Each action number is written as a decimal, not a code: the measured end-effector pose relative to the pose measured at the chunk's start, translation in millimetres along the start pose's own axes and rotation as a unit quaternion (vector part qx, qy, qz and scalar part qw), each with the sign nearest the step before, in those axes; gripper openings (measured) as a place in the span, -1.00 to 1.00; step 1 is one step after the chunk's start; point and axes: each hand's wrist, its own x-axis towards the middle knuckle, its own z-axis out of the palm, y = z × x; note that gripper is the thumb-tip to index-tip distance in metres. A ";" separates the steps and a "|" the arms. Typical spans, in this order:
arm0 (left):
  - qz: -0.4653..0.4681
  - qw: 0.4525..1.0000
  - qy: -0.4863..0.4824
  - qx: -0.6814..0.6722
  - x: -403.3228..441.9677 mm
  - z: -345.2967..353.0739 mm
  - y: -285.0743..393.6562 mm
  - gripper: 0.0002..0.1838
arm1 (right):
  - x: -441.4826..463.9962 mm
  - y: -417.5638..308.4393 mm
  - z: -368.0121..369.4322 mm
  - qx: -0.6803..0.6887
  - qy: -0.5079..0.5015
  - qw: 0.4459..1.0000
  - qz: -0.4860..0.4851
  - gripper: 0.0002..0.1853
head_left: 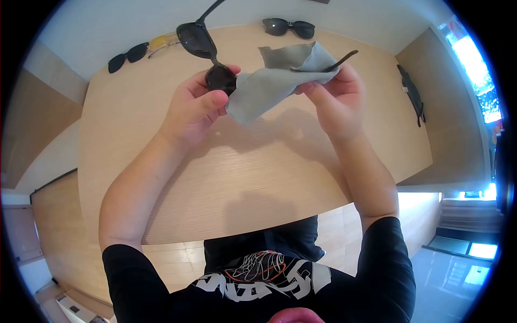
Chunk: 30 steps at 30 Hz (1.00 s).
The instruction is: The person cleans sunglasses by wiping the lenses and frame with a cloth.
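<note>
- Pinching sunglasses (195, 40) by one lens above the table (253, 180) with the raised left hand (195, 110).
- Clamping grey cloth (261, 97) with the right hand (339, 102).
- Cannot see fingertips behind cloth or the upper temple (210, 11) end, cut off.

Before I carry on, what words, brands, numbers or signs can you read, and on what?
Nothing reads with certainty.
Black short-sleeved T-shirt: bold white lettering, too distorted and folded to read.
Held glossy black sunglasses: no readable marking.
Soft grey cloth: no text visible.
Unheld black dark-lensed sunglasses: too small to tell.
</note>
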 end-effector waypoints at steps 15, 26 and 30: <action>0.052 0.997 -0.022 0.045 0.5 -5.9 -2.9 -0.27 | -9.3 14.9 11.2 -0.097 -0.007 0.995 0.026 -0.77; 0.017 0.997 -0.030 0.072 0.0 -2.9 1.3 -0.32 | 1.7 -9.6 -16.8 -0.080 0.025 0.989 -0.121 -0.71; 0.013 0.997 -0.041 0.061 -0.1 -4.0 1.3 -0.30 | -1.0 -11.2 -17.7 -0.045 0.033 0.987 -0.150 -0.66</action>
